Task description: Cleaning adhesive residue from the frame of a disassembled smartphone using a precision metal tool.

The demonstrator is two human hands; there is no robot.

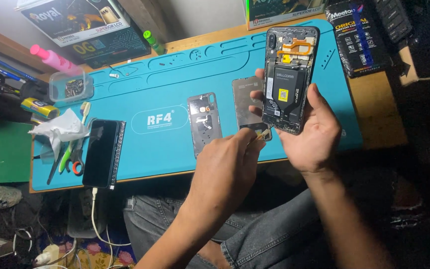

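My right hand (310,134) holds an opened smartphone (288,74) upright above the blue repair mat (165,79); its back is off, showing the black battery and an orange flex cable. My left hand (227,162) pinches a small yellowish tool (263,133) whose tip touches the phone's lower left corner. A grey back cover (204,122) lies flat on the mat just left of the hands. A dark flat panel (245,97) lies partly hidden behind the held phone.
A second phone (100,152) with a dark screen and a white cable lies at the mat's left, beside crumpled tissue (60,128) and scissors (73,159). A clear plastic box (70,85), a pink bottle (55,60), cardboard boxes and a black packet (359,37) line the back.
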